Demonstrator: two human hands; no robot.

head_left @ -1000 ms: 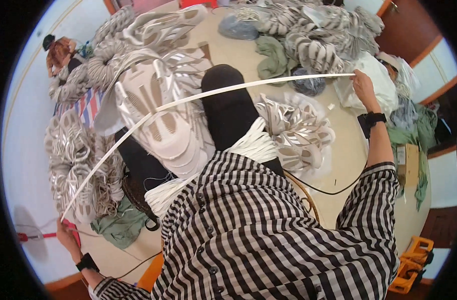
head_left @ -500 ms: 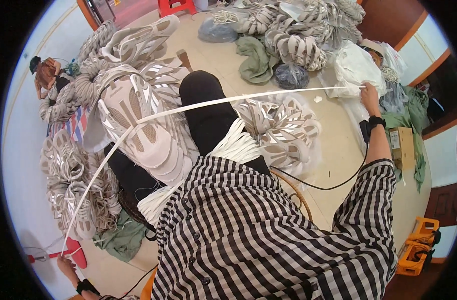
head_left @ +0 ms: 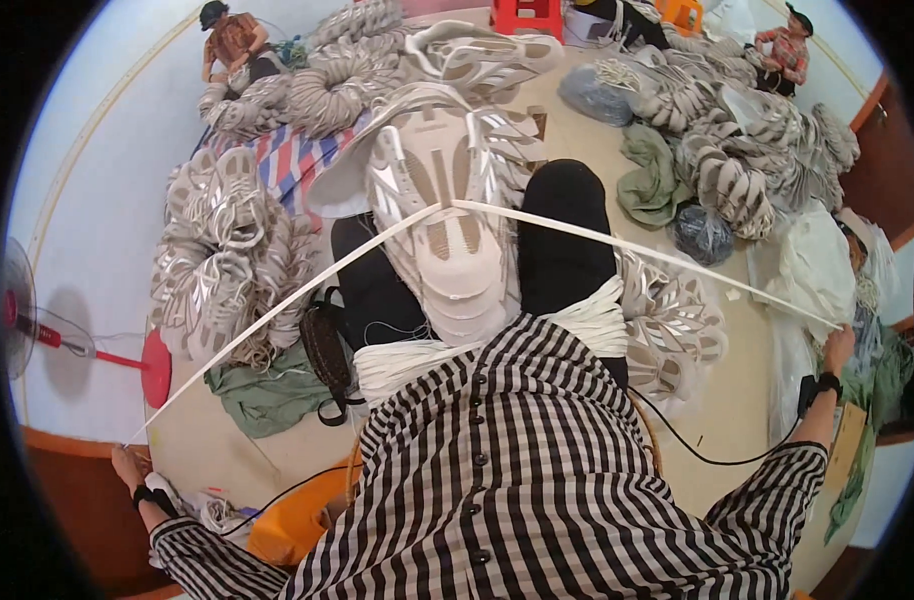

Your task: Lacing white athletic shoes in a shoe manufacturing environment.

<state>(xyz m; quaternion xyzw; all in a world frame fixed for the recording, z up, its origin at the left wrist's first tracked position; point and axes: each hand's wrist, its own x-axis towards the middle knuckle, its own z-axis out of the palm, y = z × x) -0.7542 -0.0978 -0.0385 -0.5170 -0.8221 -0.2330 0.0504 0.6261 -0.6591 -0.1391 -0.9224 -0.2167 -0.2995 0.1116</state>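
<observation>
A long flat cream shoelace point(head_left: 617, 243) runs through the lower front of the top shoe upper point(head_left: 432, 150) and stretches straight out to both sides. Out at the far left, my left hand point(head_left: 128, 466) is closed on one end. My right hand point(head_left: 839, 346) pinches the other end at the far right, beside a white plastic bag point(head_left: 812, 268). Beige and white, the upper tops a nested stack whose toes point(head_left: 464, 292) point toward me, between my black-clad knees point(head_left: 567, 215). Bundles of white laces point(head_left: 407, 370) lie across my lap on either side of the stack.
Piles of shoe uppers lie at left point(head_left: 222, 265), beyond my right knee point(head_left: 667, 325) and far right point(head_left: 737, 170). A red-based fan point(head_left: 157, 367) stands left. Two people point(head_left: 239, 45) point(head_left: 783, 55) sit further back. Black cables hang near both arms; a carton point(head_left: 845, 440) stands right.
The view has turned toward the left. My right hand has come down and outward, and the lace now slopes from the upper to both hands at more even lengths.
</observation>
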